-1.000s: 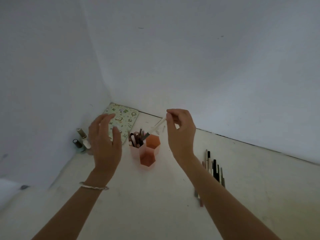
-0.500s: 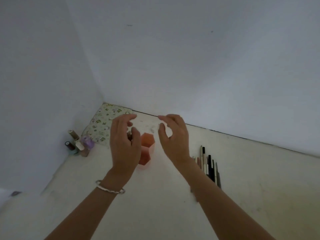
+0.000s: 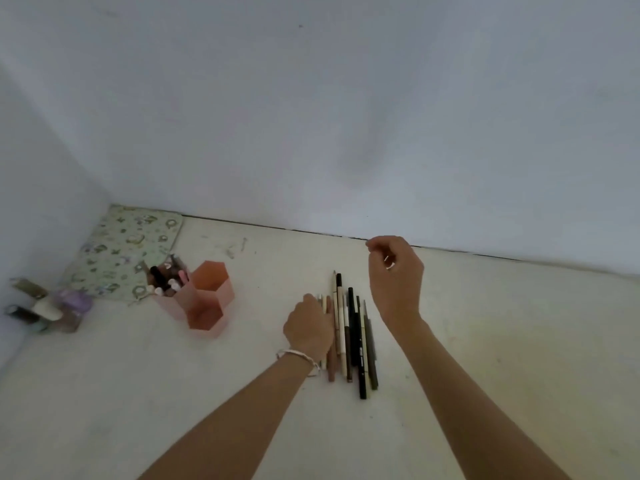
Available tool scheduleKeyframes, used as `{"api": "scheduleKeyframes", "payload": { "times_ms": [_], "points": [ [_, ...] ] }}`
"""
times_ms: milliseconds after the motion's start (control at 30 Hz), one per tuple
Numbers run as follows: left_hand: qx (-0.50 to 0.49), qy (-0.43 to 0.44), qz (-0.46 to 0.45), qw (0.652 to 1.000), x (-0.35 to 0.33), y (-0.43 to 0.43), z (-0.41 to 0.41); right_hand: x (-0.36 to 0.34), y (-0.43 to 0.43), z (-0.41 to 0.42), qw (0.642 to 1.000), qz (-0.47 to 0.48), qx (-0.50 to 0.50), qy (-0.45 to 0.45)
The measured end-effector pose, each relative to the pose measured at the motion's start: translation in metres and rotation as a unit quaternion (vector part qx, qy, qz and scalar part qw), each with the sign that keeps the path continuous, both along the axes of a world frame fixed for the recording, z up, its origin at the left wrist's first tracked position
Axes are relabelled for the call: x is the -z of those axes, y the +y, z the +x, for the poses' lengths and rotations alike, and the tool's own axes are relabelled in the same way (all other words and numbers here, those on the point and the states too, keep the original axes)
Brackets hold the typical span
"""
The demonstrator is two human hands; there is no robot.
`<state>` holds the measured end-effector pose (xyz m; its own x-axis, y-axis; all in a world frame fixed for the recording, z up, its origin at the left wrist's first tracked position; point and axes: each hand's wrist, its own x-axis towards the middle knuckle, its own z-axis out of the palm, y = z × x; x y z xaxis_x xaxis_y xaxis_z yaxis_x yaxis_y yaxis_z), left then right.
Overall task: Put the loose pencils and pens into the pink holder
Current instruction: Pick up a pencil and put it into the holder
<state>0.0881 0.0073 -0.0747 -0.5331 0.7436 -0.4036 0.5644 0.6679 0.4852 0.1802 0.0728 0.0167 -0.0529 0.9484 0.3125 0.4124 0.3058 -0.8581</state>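
Change since half a second ago: both hands have left the pink holder and swung to the right, to the row of loose pens and pencils; the holder, hidden behind the left hand before, now stands in full view.
Left hand: lowered onto the left edge of the row, knuckles up, fingers curled down over the nearest pens; whether they have closed around one cannot be told, since the fingertips are hidden under the hand. A silver bracelet sits on the wrist.
Right hand: raised above the far right end of the row, apart from it, fingers loosely curled with thumb and forefinger close together; nothing can be made out between them.
Loose pens and pencils: lying side by side on the white surface, roughly parallel, pointing away from the person; black, white, beige and brown ones.
Pink holder: well to the left of the row, made of joined six-sided cups. The rear left cup is packed with pens standing upright or leaning; the nearer, taller cup looks empty as far as its opening shows.
Patterned pouch: flat in the corner behind the holder.
Small bottles: clustered at the far left by the wall, blurred.
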Motion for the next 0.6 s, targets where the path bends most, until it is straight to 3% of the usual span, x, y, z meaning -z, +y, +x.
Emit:
{"api": "scheduleKeyframes", "payload": {
  "times_ms": [333,467,600],
  "points": [
    [-0.046,-0.057,-0.011,0.997,-0.006,0.009,-0.01,0.024,0.002,0.01,0.999,-0.029,-0.015,-0.022],
    [-0.104,-0.093,0.143,0.98,-0.034,0.006,-0.048,0.028,0.003,-0.006,0.991,-0.086,-0.07,-0.08],
    [-0.133,-0.045,0.273,0.952,-0.071,0.001,-0.081,0.045,0.0,-0.032,0.932,-0.17,-0.134,-0.29]
  ]
}}
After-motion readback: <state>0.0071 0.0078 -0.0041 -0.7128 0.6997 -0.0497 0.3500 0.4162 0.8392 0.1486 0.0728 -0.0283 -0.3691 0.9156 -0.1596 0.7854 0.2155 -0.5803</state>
